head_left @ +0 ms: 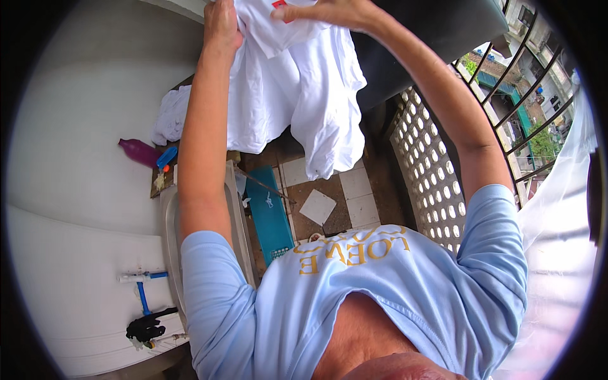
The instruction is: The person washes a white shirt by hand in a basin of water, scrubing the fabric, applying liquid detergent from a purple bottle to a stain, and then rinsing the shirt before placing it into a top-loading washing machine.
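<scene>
Both my arms are raised, and a white garment (266, 95) hangs from my hands at the top of the view. Its folds drop down in front of me, and a small red patch (283, 9) shows near its upper part. My left hand (221, 28) is closed on the garment's left edge. At its upper right, my right hand (345, 11) grips the cloth, with a digit reaching across to the red patch. The picture's top edge cuts off part of both hands and the garment's top.
Left of the garment, another white cloth (170, 117) lies by a purple bottle (139, 152) and a blue object (167, 156). Below are a metal sink (170, 209) and a teal board (266, 209). A perforated wall (427, 158) and window bars (529, 95) stand at right. A blue-handled pipe (142, 294) is on the left wall.
</scene>
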`<state>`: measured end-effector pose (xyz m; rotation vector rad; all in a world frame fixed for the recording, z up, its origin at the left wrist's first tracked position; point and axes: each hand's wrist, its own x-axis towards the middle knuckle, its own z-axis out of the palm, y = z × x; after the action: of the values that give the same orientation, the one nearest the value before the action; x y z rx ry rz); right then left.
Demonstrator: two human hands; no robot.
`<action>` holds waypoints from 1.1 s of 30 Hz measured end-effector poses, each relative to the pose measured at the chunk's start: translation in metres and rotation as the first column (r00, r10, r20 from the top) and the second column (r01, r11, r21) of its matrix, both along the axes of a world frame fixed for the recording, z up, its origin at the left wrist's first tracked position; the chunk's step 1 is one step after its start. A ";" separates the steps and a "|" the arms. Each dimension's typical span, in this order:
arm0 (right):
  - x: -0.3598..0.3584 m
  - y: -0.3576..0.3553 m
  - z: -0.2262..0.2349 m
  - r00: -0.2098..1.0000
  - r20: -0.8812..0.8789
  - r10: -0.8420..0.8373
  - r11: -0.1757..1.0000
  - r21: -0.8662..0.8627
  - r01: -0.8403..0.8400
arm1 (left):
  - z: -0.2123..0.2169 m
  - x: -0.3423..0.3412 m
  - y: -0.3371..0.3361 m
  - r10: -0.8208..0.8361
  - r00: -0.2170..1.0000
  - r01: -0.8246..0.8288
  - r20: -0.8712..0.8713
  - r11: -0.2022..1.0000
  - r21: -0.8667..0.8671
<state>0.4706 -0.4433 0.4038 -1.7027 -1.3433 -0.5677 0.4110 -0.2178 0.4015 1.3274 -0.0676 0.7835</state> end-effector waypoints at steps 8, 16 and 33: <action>0.036 0.024 -0.001 0.858 -0.435 0.272 0.961 0.074 -0.267 | -0.002 -0.026 0.013 0.028 0.999 -0.013 -0.023 0.866 0.499; -0.026 0.028 0.005 0.693 -0.533 0.485 0.869 0.204 -0.452 | -0.195 -0.131 0.001 0.471 0.880 -0.376 0.057 0.618 0.691; -0.035 -0.073 -0.184 0.865 -0.440 -0.240 0.970 -0.152 0.192 | -0.254 -0.113 0.056 0.220 0.935 0.012 -0.278 0.763 0.647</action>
<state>0.4355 -0.5159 0.2197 -1.9370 -0.8607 -0.1963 0.2980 -0.1616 0.1473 2.1320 0.0198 0.6301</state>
